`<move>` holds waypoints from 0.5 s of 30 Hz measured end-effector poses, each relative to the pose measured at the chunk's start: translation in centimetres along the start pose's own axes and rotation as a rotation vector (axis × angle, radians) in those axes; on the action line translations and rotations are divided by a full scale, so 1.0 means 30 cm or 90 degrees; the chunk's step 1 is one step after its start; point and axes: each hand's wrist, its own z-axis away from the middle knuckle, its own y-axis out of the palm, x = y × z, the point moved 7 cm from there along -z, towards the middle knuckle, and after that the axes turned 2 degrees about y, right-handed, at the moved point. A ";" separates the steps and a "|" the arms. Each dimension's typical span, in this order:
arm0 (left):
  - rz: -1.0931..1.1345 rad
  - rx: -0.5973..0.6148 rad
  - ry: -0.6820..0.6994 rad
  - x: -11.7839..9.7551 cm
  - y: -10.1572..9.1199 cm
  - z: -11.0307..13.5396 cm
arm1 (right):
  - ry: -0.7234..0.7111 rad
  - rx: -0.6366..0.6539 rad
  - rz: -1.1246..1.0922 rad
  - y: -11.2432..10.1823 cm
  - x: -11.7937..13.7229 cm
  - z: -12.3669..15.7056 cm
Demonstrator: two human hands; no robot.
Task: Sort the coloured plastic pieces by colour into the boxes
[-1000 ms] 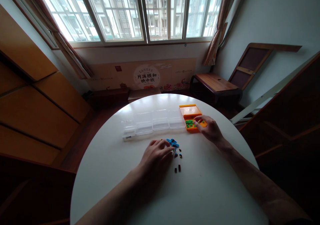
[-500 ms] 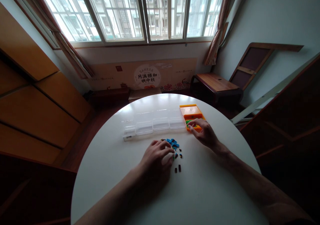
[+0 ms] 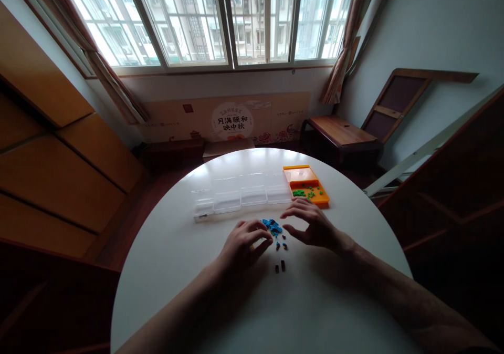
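A small heap of blue bricks [image 3: 271, 224] lies on the round white table [image 3: 323, 301], with a few dark bricks [image 3: 280, 266] scattered in front of it. My left hand [image 3: 243, 243] rests just left of the heap, fingers curled loosely toward it, and I cannot see anything in them. My right hand [image 3: 311, 225] hovers to the right of the heap, fingers spread and curved, empty. Behind it an orange open box [image 3: 321, 199] holds several green bricks [image 3: 299, 192].
A row of clear plastic boxes [image 3: 240, 194] stands behind the heap, left of the orange box. Beyond the table are a window, a low wooden table [image 3: 338, 128] at the right and wooden cabinets [image 3: 59, 165] at the left.
My right hand has left the orange box and moved back toward the blue heap, opening its fingers. The left hand has stayed beside the heap, shifting slightly.
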 end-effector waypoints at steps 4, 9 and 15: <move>0.047 -0.033 -0.046 0.026 -0.017 -0.002 | -0.123 0.068 0.012 0.068 0.096 -0.003; 0.081 -0.043 -0.027 0.024 -0.016 0.000 | -0.184 0.070 0.076 0.099 0.125 0.007; 0.087 -0.061 -0.012 0.022 -0.019 0.001 | -0.214 0.042 0.072 0.080 0.143 0.010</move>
